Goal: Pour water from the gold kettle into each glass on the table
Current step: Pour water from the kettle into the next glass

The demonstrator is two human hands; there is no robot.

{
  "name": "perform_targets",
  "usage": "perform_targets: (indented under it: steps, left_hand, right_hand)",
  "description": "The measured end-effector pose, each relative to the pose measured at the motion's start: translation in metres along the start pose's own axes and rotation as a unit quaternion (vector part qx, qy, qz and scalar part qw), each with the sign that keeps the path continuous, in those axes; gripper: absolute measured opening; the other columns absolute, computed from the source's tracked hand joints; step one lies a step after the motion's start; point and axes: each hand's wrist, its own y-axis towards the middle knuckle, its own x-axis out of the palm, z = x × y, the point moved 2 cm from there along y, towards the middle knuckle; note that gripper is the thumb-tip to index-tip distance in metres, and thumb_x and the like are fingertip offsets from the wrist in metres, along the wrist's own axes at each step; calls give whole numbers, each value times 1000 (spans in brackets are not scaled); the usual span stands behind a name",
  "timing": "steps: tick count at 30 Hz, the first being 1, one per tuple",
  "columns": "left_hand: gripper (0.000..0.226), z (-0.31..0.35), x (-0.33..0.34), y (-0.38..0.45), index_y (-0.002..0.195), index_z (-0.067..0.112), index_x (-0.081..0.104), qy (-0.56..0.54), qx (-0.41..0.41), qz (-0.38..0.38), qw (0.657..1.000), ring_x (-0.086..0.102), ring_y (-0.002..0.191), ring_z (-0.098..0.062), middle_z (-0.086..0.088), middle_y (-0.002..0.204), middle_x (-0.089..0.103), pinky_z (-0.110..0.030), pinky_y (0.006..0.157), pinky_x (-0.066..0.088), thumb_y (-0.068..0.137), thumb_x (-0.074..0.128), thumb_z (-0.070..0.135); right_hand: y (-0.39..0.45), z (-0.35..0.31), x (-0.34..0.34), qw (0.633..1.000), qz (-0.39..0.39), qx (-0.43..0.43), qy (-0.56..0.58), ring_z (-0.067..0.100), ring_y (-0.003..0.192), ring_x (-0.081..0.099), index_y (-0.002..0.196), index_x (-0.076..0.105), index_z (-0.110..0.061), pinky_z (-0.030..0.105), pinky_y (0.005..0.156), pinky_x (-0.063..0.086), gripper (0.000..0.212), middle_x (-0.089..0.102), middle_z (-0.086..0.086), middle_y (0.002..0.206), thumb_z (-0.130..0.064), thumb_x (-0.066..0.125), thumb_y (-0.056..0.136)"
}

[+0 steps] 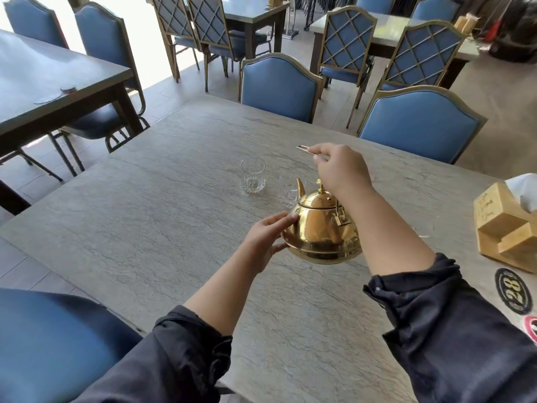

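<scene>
— So, starting from the left: what was the left hand point(268, 235) doing?

— It lay open against the side of the gold kettle point(321, 228), fingertips point(290, 218) flat on the metal and not wrapped round anything. I'd judge it was there to steady the body while the kettle hung clear of the table point(145, 213).

— And the glasses?

— Two. One glass point(253, 175) stood alone, left of the spout and beyond it, apparently empty. The second glass point(289, 191) sat just behind the spout point(300, 188), partly hidden by it — probably the first target, given where the spout pointed.

— Who carried the weight, then?

— The right hand point(340, 168), raised above the lid and clenched round the thin handle point(305, 149), whose end poked out past the knuckles. Holding from the top lets the kettle swing forward to pour.

— Any water flowing?

— None that I could see; the kettle was barely tipped.
</scene>
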Motion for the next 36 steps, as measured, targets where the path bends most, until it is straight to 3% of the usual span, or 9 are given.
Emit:
perform_targets:
  steps: [5,9,13,17,22,25,27,30,36]
  left_hand:
    - [64,-1,-2,-2,139,10,57,-8,17,11,1000,65,106,-14,-8,131,66,-30,82,53,82,78,28]
    - [70,1,-9,-6,143,9,52,-24,33,21,999,59,124,-21,-11,137,63,-41,105,47,81,79,28]
    - [70,12,-22,-12,143,8,51,-27,53,37,998,59,125,-21,-11,134,64,-46,110,44,82,78,29]
    - [68,27,-37,-14,140,9,56,-28,68,63,995,60,122,-20,-10,132,66,-43,105,48,80,78,33]
    - [62,44,-53,-9,135,10,61,-36,65,97,993,58,125,-24,-10,131,66,-46,106,48,81,77,37]
    - [57,52,-59,-4,131,11,65,-46,51,110,992,59,123,-24,-10,128,66,-35,88,54,82,76,38]
    - [55,53,-61,0,128,11,67,-55,38,115,991,60,120,-23,-11,125,67,-30,78,53,82,77,39]
    - [48,53,-65,6,118,11,71,-61,24,116,991,64,109,-21,-6,108,70,-28,72,53,81,77,41]
    - [37,52,-72,17,100,17,74,-56,13,106,993,65,93,-17,-1,91,69,-25,64,53,78,79,46]
  right_hand:
    - [-12,4,3,999,23,-17,26,-5,52,35,126,66,-21,12,48,30,29,74,9,108,-16,55,100]
    - [-11,-7,3,999,24,-22,31,0,50,42,125,67,-22,17,45,32,29,73,6,97,-18,55,99]
    - [-2,-28,6,998,12,-45,40,5,47,47,124,67,-22,18,44,37,27,72,6,106,-18,55,100]
    - [14,-50,14,997,-3,-63,46,3,54,47,123,67,-19,19,48,37,26,72,8,106,-18,55,100]
    - [39,-76,29,997,-26,-66,34,15,75,58,119,68,-21,27,63,51,24,69,5,106,-19,53,100]
    - [53,-87,39,997,-48,-57,4,14,71,56,115,70,-23,23,56,45,24,65,3,98,-18,52,100]
    - [61,-93,44,996,-67,-51,-21,15,71,58,114,71,-23,27,59,52,26,64,3,97,-15,51,99]
    - [70,-99,49,994,-92,-34,-40,26,88,64,114,72,-22,41,77,60,28,63,5,95,-13,50,98]
    - [82,-106,57,989,-120,-15,-81,28,87,63,112,73,-21,42,79,60,30,60,4,89,-10,49,99]
